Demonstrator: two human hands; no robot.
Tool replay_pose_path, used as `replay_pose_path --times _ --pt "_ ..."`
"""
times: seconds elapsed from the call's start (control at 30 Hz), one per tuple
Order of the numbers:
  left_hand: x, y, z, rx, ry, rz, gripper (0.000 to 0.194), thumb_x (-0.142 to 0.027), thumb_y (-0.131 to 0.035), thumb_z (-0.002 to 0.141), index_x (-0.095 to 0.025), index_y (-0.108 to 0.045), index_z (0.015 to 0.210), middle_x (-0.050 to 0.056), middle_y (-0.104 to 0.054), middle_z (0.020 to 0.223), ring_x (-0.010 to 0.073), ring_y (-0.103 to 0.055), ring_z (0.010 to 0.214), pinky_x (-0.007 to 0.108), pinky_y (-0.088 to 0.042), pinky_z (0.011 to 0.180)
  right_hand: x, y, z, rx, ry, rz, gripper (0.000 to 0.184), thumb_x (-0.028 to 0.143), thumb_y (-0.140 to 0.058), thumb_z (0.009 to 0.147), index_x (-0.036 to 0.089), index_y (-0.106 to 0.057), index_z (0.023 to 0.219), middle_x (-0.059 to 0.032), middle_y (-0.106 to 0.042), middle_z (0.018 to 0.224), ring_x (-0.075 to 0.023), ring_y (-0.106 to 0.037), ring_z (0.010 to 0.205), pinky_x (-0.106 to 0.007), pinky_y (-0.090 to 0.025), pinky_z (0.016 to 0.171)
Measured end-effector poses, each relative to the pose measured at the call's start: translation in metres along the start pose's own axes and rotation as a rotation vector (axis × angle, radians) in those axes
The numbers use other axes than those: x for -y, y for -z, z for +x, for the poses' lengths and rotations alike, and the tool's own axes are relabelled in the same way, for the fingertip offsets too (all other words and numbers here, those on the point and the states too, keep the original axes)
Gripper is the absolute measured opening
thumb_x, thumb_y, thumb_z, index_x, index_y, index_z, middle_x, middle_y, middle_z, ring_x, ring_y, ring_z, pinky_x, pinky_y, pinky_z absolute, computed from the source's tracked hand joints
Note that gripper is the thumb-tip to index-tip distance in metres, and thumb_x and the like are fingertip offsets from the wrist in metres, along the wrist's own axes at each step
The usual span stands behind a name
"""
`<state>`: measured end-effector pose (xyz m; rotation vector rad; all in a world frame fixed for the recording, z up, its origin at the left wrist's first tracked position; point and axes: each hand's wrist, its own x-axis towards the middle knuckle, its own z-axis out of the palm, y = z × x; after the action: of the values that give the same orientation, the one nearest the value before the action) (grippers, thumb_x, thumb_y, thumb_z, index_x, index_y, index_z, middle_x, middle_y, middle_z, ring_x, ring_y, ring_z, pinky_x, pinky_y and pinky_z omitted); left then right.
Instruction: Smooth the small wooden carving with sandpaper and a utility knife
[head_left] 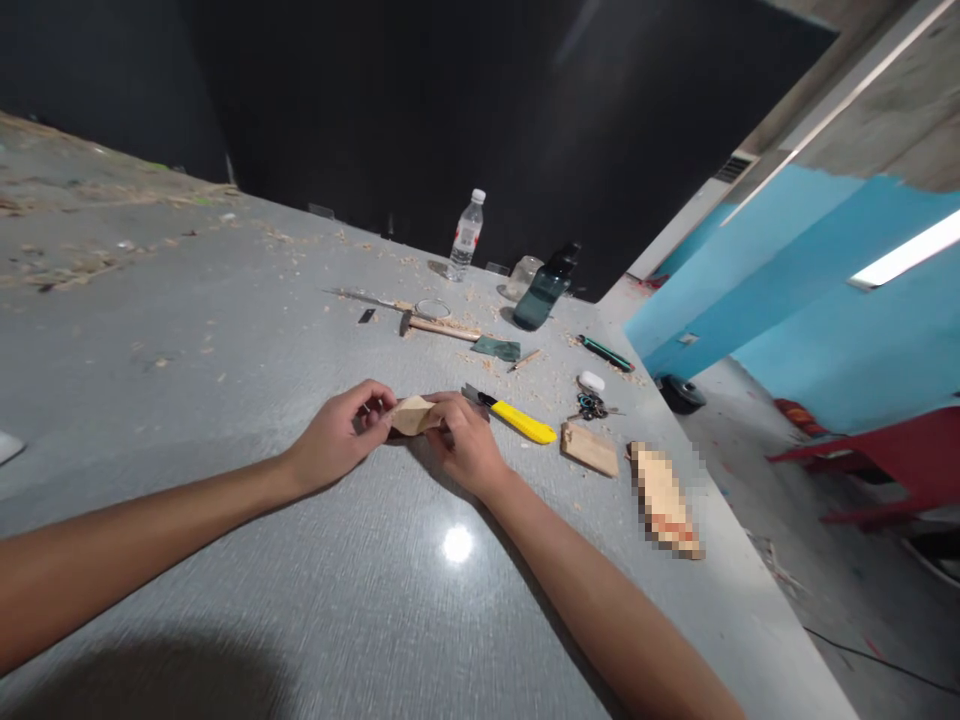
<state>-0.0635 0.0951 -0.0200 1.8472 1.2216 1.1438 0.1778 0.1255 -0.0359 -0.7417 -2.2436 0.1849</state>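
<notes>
Between both hands, close to the grey tabletop, is a small flat tan piece with a darker brown edge below it; whether it is wood or folded sandpaper I cannot tell. My left hand pinches its left end, thumb in front and fingers curled behind. At the right end, my right hand closes its fingers on the same piece. Just beyond my right hand lies a yellow utility knife, its dark end pointing towards the fingers. A flat wooden block rests right of the knife.
Farther back lie a hammer, a green cloth-like piece, a pencil stub and a dark green pen-like tool. A water bottle and a dark bottle stand near the black panel. Keys and a pixelated leaf-shaped piece lie right.
</notes>
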Motion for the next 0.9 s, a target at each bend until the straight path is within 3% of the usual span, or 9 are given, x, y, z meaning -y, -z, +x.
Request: replay_pose_path --times 0.2,0.6,0.67,0.8,0.9 --pt "0.0049 -0.0003 0.0006 -0.008 0.010 0.005 0.013 -0.031 -0.064 0.098 -0.022 -0.065 0.106 -0.002 -0.063 0.086 0.0128 -0.059 0.075 0.025 -0.049 0.069 0.0002 0.0023 0.0002 0.023 0.011 0.021 0.025 0.013 -0.058 0.097 0.026 -0.051 0.116 -0.0130 -0.072 0.121 -0.0265 -0.072 0.117 -0.043 -0.061 0.094" --pt "-0.0009 -0.0021 0.0031 0.043 -0.042 0.045 0.010 -0.028 -0.063 0.097 -0.021 -0.064 0.104 -0.001 -0.067 0.087 0.0130 -0.062 0.076 0.026 -0.050 0.071 -0.0012 0.0020 0.0005 0.005 -0.010 0.028 0.014 0.016 -0.056 0.097 0.027 -0.052 0.107 -0.0092 -0.073 0.110 -0.0243 -0.071 0.100 -0.040 -0.059 0.085" --pt "-0.0007 -0.0023 0.0028 0.041 -0.043 0.049 0.010 -0.028 -0.063 0.098 -0.022 -0.064 0.105 -0.001 -0.068 0.089 0.0132 -0.062 0.077 0.026 -0.051 0.072 -0.0009 0.0020 -0.0004 0.001 -0.032 0.021 0.010 0.024 -0.057 0.102 0.026 -0.053 0.111 -0.0090 -0.073 0.108 -0.0240 -0.072 0.096 -0.039 -0.058 0.082" --pt "-0.0021 -0.0020 0.0029 0.057 -0.045 0.060 0.008 -0.027 -0.062 0.100 -0.022 -0.064 0.106 -0.001 -0.069 0.092 0.0135 -0.064 0.080 0.027 -0.051 0.075 0.0013 0.0026 -0.0002 0.008 -0.085 0.013 0.026 0.032 -0.061 0.104 0.023 -0.055 0.128 -0.0058 -0.075 0.097 -0.0228 -0.072 0.084 -0.037 -0.057 0.074" --pt "-0.0041 -0.0018 0.0027 0.073 -0.048 0.067 0.007 -0.025 -0.060 0.100 -0.022 -0.064 0.105 0.000 -0.069 0.093 0.0136 -0.065 0.082 0.027 -0.052 0.076 0.0038 0.0040 0.0024 0.057 -0.042 0.043 0.028 0.032 -0.058 0.107 0.025 -0.059 0.135 -0.0068 -0.078 0.110 -0.0233 -0.075 0.102 -0.040 -0.059 0.090"
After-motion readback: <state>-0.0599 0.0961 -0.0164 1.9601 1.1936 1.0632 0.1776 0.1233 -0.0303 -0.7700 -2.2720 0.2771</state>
